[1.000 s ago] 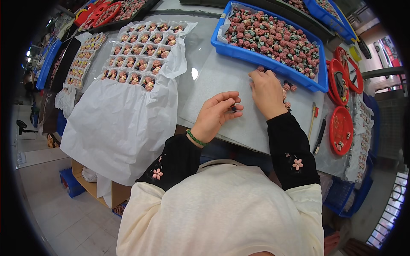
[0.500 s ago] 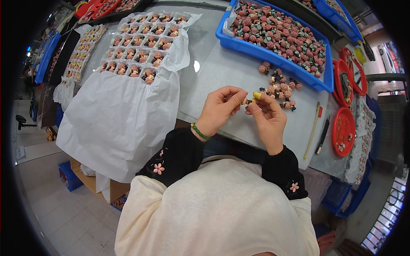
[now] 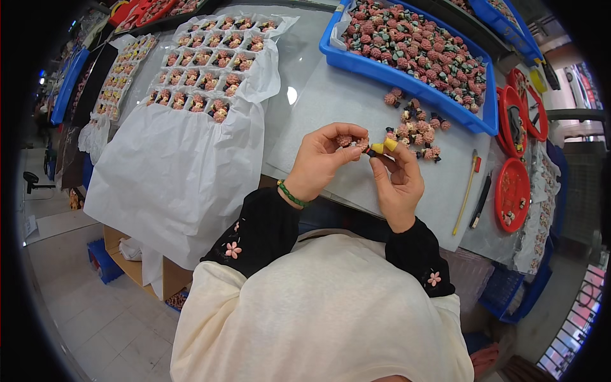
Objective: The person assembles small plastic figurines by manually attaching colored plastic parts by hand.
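Note:
My left hand (image 3: 318,164) is closed around a small figurine (image 3: 362,144) with pink curly hair and a dark base. Another pink curly piece (image 3: 344,140) shows between the same fingers; whether it is a separate figurine I cannot tell. My right hand (image 3: 401,186) has yellow covers on two fingertips. Its thumb and covered fingers pinch at the dark base of the figurine, from the right side. Just beyond the right hand, several loose figurines (image 3: 420,132) of the same kind lie in a heap on the table sheet (image 3: 344,95).
A blue bin (image 3: 407,79) full of figurines stands at the back. To the left is a white compartment tray (image 3: 210,63) of figurines, partly under white paper (image 3: 178,172). A thin yellow stick (image 3: 465,197), a black tool (image 3: 482,200) and a red dish (image 3: 513,194) lie to the right.
The left fingers have loosened and shifted, so more pink hair shows between them. The covered right fingertips have come together near the figurine's base. Both hands stay in nearly the same place.

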The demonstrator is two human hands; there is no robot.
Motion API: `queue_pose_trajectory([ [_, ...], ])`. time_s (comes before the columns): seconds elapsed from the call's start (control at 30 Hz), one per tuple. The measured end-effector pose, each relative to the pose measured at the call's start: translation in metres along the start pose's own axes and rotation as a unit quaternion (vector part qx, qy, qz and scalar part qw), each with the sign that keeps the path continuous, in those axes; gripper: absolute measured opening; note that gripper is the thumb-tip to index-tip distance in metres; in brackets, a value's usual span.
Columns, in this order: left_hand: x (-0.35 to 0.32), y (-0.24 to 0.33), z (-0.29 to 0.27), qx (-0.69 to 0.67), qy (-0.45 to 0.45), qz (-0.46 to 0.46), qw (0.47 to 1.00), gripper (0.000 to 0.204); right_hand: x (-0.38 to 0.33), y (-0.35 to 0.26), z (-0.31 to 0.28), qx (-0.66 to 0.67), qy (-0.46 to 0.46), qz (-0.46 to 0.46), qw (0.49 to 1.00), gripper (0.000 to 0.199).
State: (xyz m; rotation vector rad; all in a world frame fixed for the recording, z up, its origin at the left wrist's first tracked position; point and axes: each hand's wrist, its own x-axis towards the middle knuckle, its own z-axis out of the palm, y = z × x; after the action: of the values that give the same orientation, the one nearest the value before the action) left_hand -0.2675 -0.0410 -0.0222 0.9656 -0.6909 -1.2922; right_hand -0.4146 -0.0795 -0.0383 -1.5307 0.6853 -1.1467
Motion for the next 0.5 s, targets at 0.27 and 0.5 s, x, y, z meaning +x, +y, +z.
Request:
queue_pose_trajectory([
  [0.27,-0.001,0.002,-0.003,-0.001,-0.039,-0.003,0.999,0.027,-0.001,0.003,-0.001,-0.053,-0.007,-0.052,0.997,0.034],
  [0.5,-0.005,0.008,0.002,-0.131,-0.063,-0.095,0.985,0.027,0.005,0.003,-0.006,-0.021,0.009,-0.003,1.0,0.028],
])
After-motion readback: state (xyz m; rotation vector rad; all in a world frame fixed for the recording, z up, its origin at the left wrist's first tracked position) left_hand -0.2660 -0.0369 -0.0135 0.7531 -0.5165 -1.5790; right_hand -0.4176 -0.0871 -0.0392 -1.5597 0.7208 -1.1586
